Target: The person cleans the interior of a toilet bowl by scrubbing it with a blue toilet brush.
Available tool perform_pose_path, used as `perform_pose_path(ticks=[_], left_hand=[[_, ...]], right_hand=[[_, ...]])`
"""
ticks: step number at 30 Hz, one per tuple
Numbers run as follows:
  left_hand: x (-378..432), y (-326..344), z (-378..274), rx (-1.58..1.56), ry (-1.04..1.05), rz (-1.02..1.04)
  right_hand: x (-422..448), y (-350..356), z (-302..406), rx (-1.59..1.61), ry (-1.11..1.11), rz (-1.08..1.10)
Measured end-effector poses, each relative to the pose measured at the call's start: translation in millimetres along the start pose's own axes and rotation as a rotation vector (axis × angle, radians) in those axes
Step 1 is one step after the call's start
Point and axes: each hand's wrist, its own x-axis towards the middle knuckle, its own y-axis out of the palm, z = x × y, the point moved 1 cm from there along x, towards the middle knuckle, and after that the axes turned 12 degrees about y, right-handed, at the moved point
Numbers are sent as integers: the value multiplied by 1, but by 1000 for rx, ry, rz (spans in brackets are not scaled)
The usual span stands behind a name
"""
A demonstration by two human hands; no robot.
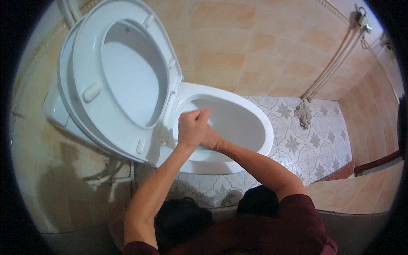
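Observation:
Over the near side of a white toilet bowl (236,124), my two hands are pressed together. My left hand (190,127) has its fingers curled and lies partly across my right hand (208,137). Whether anything is held between them is hidden. A small teal patch (201,148) shows just below the hands; what it is cannot be made out. The toilet seat (86,63) and the lid (130,76) behind it are raised, leaning back to the left.
The cistern (57,108) stands behind the lid, against a tiled wall (220,41). A crumpled grey cloth (303,115) lies on the patterned floor (293,143) below wall pipes (331,65). A low tiled ledge (350,194) is at the right.

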Motion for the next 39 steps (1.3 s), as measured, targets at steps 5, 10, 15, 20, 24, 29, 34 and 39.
perform_pose_path(ticks=[5,10,15,20,24,29,34,39], left_hand=[[-30,-16,-15,-160,57,-109],[-50,-3,-9,-656,32,-127],[-59,0,-27,-809,-158,63],[-22,-16,-41,-481,-222,44],[-25,6,-13,-5,51,198],[-42,1,-20,-349,117,385],[-30,22,-35,-141,651,471],[-34,23,-44,221,689,423]], right_hand=[[12,-15,25,-472,-6,228],[-22,-47,73,-766,163,332],[-70,-42,72,-623,364,192],[-46,-7,38,-226,315,24],[-35,3,26,53,121,-35],[-53,-17,6,-86,-98,76],[-34,-54,28,-381,-190,-9],[-23,-17,56,-71,39,-139]])
